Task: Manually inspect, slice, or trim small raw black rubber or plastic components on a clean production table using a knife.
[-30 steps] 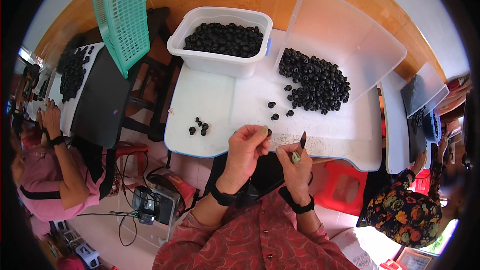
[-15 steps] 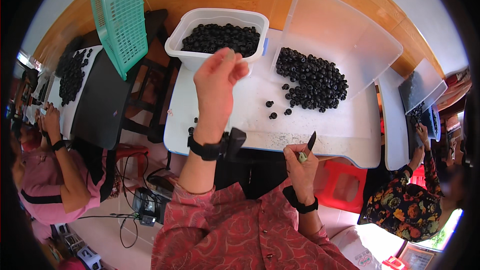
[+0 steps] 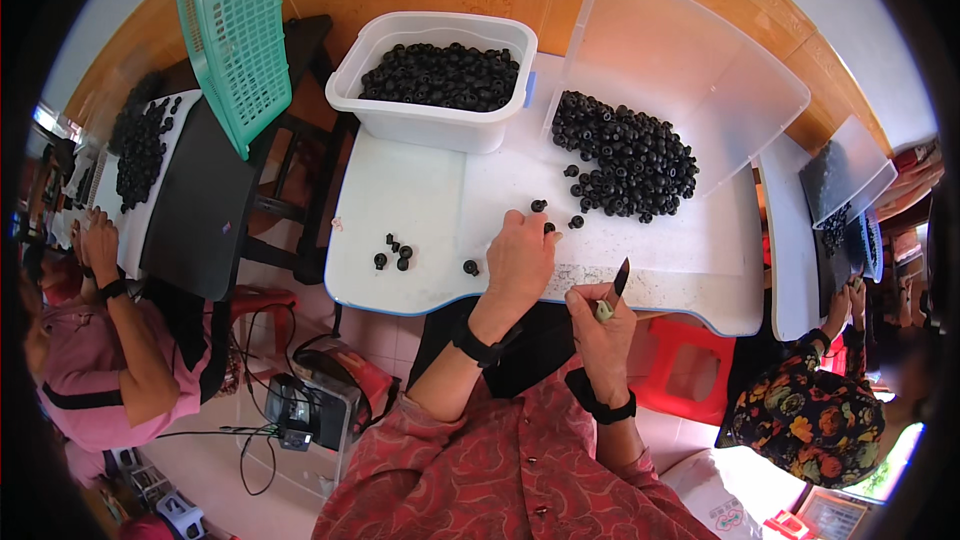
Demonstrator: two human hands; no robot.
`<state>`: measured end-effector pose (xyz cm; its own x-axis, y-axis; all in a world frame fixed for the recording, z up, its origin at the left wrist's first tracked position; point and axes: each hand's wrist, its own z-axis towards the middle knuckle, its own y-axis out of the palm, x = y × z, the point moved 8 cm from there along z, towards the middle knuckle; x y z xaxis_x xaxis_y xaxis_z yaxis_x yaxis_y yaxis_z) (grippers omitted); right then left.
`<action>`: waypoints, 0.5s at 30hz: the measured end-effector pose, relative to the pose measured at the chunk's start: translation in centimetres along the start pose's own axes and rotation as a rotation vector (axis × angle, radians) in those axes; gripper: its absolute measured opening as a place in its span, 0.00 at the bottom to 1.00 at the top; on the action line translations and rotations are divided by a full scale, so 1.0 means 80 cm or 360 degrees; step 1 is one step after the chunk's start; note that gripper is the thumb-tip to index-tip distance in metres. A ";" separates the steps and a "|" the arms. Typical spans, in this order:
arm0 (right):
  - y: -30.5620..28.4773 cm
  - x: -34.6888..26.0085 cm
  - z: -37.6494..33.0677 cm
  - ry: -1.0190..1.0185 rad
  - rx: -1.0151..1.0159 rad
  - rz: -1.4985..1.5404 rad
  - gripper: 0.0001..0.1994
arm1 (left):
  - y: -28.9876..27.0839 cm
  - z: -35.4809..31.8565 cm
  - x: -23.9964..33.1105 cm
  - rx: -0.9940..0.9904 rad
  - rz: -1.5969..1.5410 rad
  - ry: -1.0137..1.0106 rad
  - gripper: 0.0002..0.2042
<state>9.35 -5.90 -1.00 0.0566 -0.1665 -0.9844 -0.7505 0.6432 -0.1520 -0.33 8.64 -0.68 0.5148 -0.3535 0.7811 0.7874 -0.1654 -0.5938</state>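
Note:
My left hand (image 3: 520, 258) is low over the white table (image 3: 400, 185), its fingers closing on a small round black rubber-like part (image 3: 549, 228) on the surface. Another such part (image 3: 539, 206) lies just beyond my fingertips, and one more (image 3: 576, 222) to the right. In my right hand (image 3: 603, 340), near the table's front edge, is a small knife (image 3: 622, 278), its dark blade pointing up and a pale green piece showing between the fingers. A large pile of the black parts (image 3: 630, 162) spreads beyond both hands. Farther left stands a white tub (image 3: 430, 125) holding many more.
A clear plastic bin (image 3: 690, 70) lies tipped behind the pile. Several loose parts (image 3: 403, 263) sit at the table's left, and dark crumbs dot its front edge. A green basket (image 3: 240, 50) stands at far left. Co-workers sit on both sides; a red stool (image 3: 685, 370) is below.
My left hand has come from above the white tub down and right to a loose black part near the pile. My right hand with the knife has barely moved.

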 end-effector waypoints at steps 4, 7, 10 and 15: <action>-0.002 -0.006 -0.002 -0.0024 0.0003 -0.0031 0.04 | 0.006 -0.005 0.004 -0.0036 0.0155 0.0010 0.12; -0.006 -0.001 -0.001 -0.0023 0.0010 -0.0025 0.04 | -0.001 -0.009 0.005 -0.0019 -0.0163 0.0012 0.12; -0.009 0.003 -0.001 0.0032 0.0006 -0.0006 0.05 | 0.005 -0.016 -0.010 -0.0203 -0.0969 -0.0134 0.11; -0.009 0.001 -0.001 0.0088 0.0002 -0.0036 0.06 | 0.010 -0.035 0.001 -0.0578 -0.2089 -0.0463 0.10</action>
<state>9.87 -6.42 -1.00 0.0368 -0.2222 -0.9743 -0.7485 0.6398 -0.1742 -0.58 5.92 -1.60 -0.4368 0.4390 0.7852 0.6364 -0.4661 0.6146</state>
